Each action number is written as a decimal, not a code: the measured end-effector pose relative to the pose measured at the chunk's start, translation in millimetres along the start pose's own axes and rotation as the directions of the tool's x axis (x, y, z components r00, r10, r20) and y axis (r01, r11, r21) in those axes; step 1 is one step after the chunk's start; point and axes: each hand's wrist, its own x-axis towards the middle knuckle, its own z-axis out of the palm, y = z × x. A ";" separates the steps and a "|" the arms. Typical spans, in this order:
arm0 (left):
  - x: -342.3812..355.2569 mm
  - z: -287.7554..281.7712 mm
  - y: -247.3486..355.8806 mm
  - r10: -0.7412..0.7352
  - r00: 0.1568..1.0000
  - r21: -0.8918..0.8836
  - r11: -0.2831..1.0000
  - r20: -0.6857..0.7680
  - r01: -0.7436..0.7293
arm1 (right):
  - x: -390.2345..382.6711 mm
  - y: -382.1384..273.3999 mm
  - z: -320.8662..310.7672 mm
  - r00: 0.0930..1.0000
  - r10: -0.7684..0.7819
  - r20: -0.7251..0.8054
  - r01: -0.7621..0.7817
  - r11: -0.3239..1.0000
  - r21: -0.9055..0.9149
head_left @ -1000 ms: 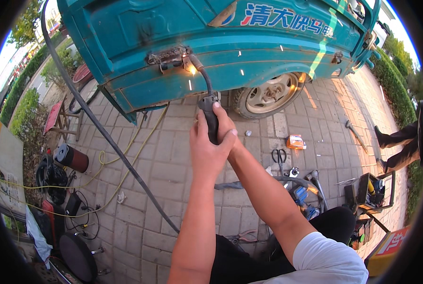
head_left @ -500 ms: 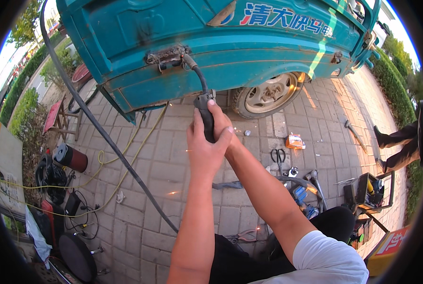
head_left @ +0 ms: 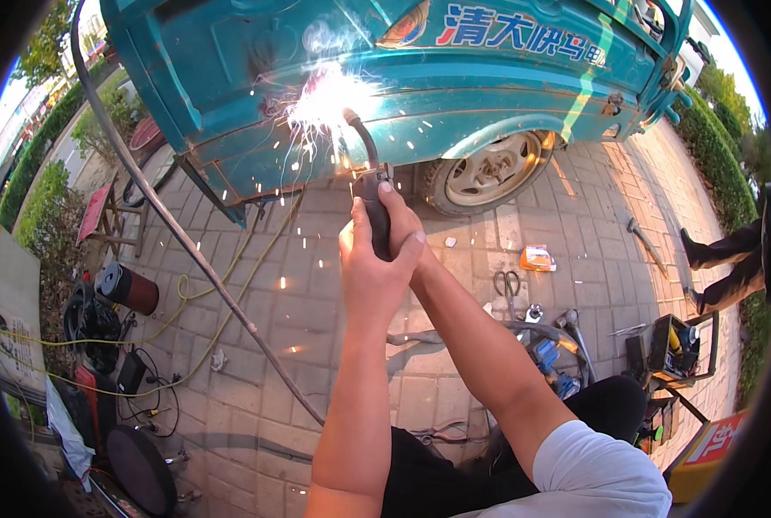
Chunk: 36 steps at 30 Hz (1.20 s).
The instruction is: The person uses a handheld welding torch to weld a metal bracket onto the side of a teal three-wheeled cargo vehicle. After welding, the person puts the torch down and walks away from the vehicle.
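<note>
Both my hands are wrapped round the black handle of a welding torch (head_left: 376, 226). My left hand (head_left: 372, 269) is closed on its near end. Just beyond it on the right, my right hand (head_left: 400, 216) is also closed on the handle, its thumb on top. The torch's bent neck points up and left at the teal side panel (head_left: 256, 173) of a cargo vehicle. A bright white arc (head_left: 329, 95) burns at its tip, throwing sparks and smoke. The glare hides the rusty bracket and the weld spot.
A wheel (head_left: 492, 177) stands right of the torch. A thick cable (head_left: 187, 242) crosses on the left. Scissors (head_left: 507, 287), an orange box (head_left: 537, 257), a hammer (head_left: 647, 246), pliers (head_left: 442, 434) and a toolbox (head_left: 675, 350) lie on the paving. A person's legs (head_left: 731, 268) are at far right.
A bright arc has lit at the torch tip, with sparks and smoke spreading over the panel and ground. My hands have hardly moved.
</note>
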 end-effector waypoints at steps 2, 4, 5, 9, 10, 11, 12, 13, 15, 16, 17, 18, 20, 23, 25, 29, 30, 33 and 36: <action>-0.9 1.1 -1.2 -0.005 1.000 0.000 1.000 0.006 0.005 | -0.4 2.8 0.3 1.000 0.009 0.001 -0.009 0.997 0.076; -1.8 1.5 -1.2 -0.002 1.000 0.010 1.000 0.016 0.002 | -4.2 -0.1 -1.4 1.000 -0.006 -0.008 0.006 1.000 0.019; -2.5 2.6 -1.3 -0.004 1.000 0.006 1.000 0.011 0.004 | -1.7 2.8 -4.3 1.000 -0.012 0.000 0.012 1.000 0.016; -1.9 3.2 -3.6 -0.006 1.000 0.025 1.000 -0.005 0.006 | 0.5 2.1 -4.7 1.000 -0.018 -0.011 0.018 1.000 -0.022; -1.8 2.9 -3.2 -0.003 1.000 0.024 1.000 -0.006 0.004 | -0.4 0.8 -3.8 1.000 -0.013 -0.013 0.012 0.999 -0.034; -2.1 2.1 -0.8 0.003 1.000 0.011 1.000 -0.004 -0.003 | -1.7 -0.7 -3.1 1.000 -0.008 -0.015 0.007 0.999 -0.046; -1.8 1.2 -0.2 0.006 1.000 0.006 1.000 -0.004 -0.006 | -3.0 -2.4 -1.2 1.000 -0.002 -0.015 0.001 0.998 -0.057; -1.5 0.4 0.4 0.010 1.000 0.000 1.000 -0.003 -0.010 | -2.4 -1.8 -0.8 1.000 -0.001 -0.010 0.001 0.999 -0.043; 0.1 0.5 -1.1 0.010 1.000 0.001 1.000 -0.003 -0.010 | 0.9 1.3 -2.4 1.000 0.000 0.000 0.000 1.000 -0.016; 0.3 0.8 -1.0 0.011 1.000 0.000 1.000 -0.003 -0.011 | 3.4 3.4 -4.4 1.000 -0.025 0.000 0.025 1.000 -0.015; 0.0 0.9 0.4 0.013 1.000 0.000 1.000 -0.005 -0.013 | 5.8 5.3 -6.3 0.999 -0.050 -0.001 0.050 0.999 -0.013; 0.0 0.3 0.0 0.010 1.000 -0.002 1.000 -0.004 -0.010 | 4.7 3.8 -3.1 0.997 -0.071 0.000 0.071 0.997 -0.011; 1.1 -0.9 -1.2 0.006 1.000 -0.007 1.000 0.004 -0.006 | 0.7 1.1 2.3 0.997 -0.073 0.007 0.073 0.997 -0.012; 1.7 1.4 1.3 -0.001 1.000 -0.072 0.997 -0.004 0.001 | 4.5 2.0 -1.3 0.999 -0.033 0.003 0.033 0.999 -0.020; 1.4 0.2 0.7 0.035 0.999 -0.067 0.997 -0.029 -0.037 | 3.4 0.4 1.0 1.000 -0.001 0.004 0.001 1.000 -0.006; 3.2 0.9 -0.6 0.010 1.000 -0.060 0.998 -0.018 -0.011 | 9.9 5.9 -1.4 1.000 -0.017 -0.002 0.017 0.999 0.039; 3.4 0.6 2.0 -0.040 0.999 -0.087 0.995 -0.001 0.040 | 11.5 6.3 -3.3 1.000 -0.011 -0.003 0.011 0.999 0.049; 1.6 2.5 -1.9 -0.012 1.000 -0.006 1.000 -0.013 0.011 | -7.3 -8.8 10.1 1.000 -0.024 -0.018 0.024 1.000 0.015; 0.2 0.1 -0.5 -0.023 1.000 0.003 1.000 0.015 0.023 | 2.5 2.0 -1.4 1.000 -0.008 0.003 0.008 0.999 0.037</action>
